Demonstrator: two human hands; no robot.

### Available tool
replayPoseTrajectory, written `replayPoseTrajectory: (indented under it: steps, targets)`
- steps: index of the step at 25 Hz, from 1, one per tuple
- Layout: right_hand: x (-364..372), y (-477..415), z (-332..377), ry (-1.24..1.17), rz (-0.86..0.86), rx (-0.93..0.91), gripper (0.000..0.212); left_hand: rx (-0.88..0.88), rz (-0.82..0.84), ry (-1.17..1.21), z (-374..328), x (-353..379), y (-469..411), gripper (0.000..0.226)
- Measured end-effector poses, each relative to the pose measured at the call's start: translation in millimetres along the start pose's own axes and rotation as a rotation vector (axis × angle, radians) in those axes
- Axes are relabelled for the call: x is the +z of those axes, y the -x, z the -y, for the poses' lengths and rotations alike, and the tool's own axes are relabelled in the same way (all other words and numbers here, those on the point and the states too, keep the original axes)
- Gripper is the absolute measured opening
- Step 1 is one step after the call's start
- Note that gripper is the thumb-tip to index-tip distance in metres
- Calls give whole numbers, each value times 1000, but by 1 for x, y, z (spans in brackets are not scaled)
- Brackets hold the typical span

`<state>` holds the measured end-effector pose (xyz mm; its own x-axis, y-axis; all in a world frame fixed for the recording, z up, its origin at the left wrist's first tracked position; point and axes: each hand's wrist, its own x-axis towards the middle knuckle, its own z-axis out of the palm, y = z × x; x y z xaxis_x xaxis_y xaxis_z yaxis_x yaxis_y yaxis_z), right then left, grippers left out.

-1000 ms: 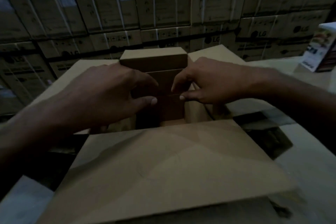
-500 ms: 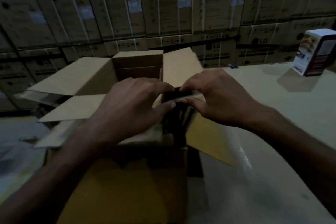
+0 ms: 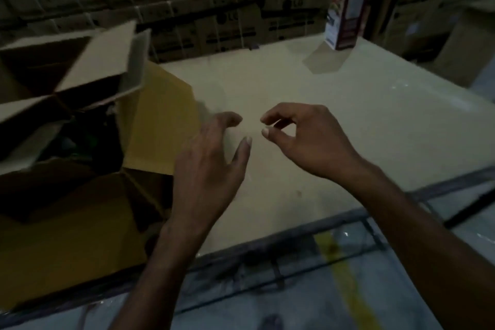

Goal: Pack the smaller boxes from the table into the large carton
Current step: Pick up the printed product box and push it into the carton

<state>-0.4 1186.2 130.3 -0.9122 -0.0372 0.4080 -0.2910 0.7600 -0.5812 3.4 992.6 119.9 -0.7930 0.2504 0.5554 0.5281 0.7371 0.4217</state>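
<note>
The large brown carton (image 3: pixel 158 126) stands open at the left, its flaps spread and its inside dark. One small white and maroon box (image 3: pixel 347 15) stands upright at the table's far right corner. My left hand (image 3: pixel 211 161) hovers over the table just right of the carton's right flap, fingers loosely spread, holding nothing. My right hand (image 3: pixel 302 139) floats beside it over the tabletop, fingers loosely curled, also empty. Both hands are well short of the small box.
The pale table (image 3: pixel 334 115) stretches from the carton to the right, with a dark metal edge in front. Stacked brown cartons (image 3: pixel 241 8) form a wall behind. The grey floor with a yellow stripe (image 3: pixel 345 284) lies below.
Both hands have come out of the carton's opening and moved right over the table. The view has swung right, so the carton now sits at the left.
</note>
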Motion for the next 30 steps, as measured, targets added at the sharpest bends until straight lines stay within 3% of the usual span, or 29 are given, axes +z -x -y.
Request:
replayPoseTrajectory:
  steps: [7,15,18,25,27,30]
  targets:
    - [-13,49,-122,-157,-40,363,11,-132,200,287,-18,136,-9,34]
    - [-37,39,-247,-328,-31,469,14,-379,301,262,-63,237,-42,20]
    - [-42,26,-304,-420,81,443,17,-527,260,231,-96,271,-46,19]
    - [-104,6,-402,-509,567,163,21,-891,-76,192,-229,327,-19,17]
    - [-124,15,-419,-506,629,84,21,-928,-125,156,-270,339,-4,16]
    - [-154,44,-446,-552,684,44,21,-972,-172,73,-332,358,11,33]
